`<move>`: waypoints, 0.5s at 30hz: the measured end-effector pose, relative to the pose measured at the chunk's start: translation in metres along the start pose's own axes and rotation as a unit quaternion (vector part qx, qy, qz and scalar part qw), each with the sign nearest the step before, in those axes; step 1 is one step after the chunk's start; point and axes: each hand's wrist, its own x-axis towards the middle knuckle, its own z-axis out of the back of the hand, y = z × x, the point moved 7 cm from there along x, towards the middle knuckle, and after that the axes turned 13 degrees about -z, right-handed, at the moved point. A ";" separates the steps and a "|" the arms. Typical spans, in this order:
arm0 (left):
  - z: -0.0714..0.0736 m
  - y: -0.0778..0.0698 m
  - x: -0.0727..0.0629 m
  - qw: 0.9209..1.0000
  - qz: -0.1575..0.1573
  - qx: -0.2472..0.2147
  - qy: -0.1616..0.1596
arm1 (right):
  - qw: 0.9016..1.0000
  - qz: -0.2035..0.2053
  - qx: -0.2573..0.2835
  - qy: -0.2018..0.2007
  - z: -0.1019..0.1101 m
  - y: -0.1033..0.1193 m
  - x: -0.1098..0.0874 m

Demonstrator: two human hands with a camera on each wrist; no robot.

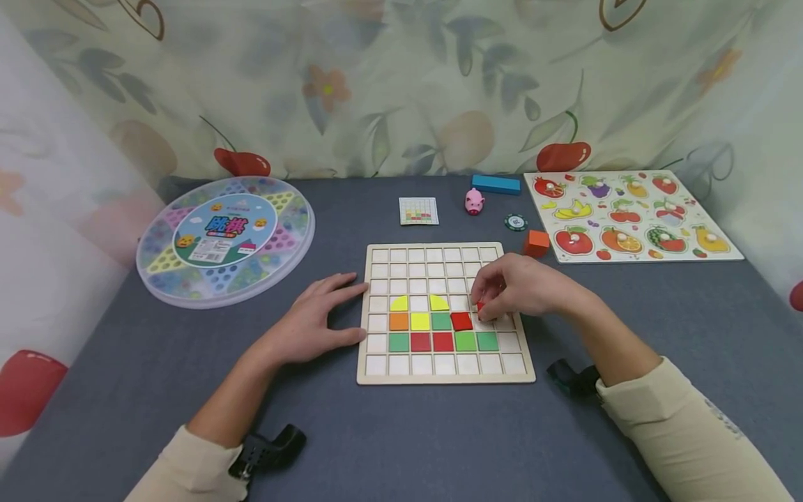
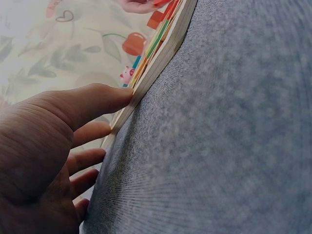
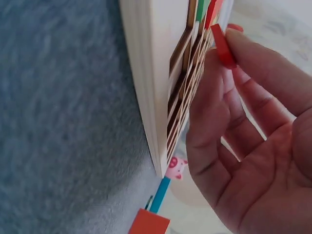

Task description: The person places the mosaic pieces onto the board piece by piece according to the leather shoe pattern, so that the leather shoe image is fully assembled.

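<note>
A wooden grid board (image 1: 447, 380) lies on the table, with coloured tiles in some of its square cells. Two yellow curved tiles (image 1: 439, 303) top a row of orange, yellow, green and red squares; below runs a row of green and red ones. My right hand (image 1: 527, 287) pinches a small red tile (image 3: 223, 47) between thumb and finger, over the board's right side beside a slightly tilted red square (image 1: 461, 321). My left hand (image 1: 314, 322) touches the board's left edge with its thumb and fingertips, fingers spread.
A round Chinese checkers box (image 1: 295, 268) lies at the left. Behind the board are a pattern card (image 1: 418, 211), a pink pig (image 1: 474, 201), a blue block (image 1: 495, 184), a poker chip (image 1: 516, 222) and an orange cube (image 1: 536, 243). A fruit puzzle board (image 1: 646, 217) lies at the right.
</note>
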 end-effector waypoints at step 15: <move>0.001 -0.003 0.000 1.000 -0.002 0.001 0.000 | 1.000 -0.021 -0.011 0.006 -0.008 0.003 0.002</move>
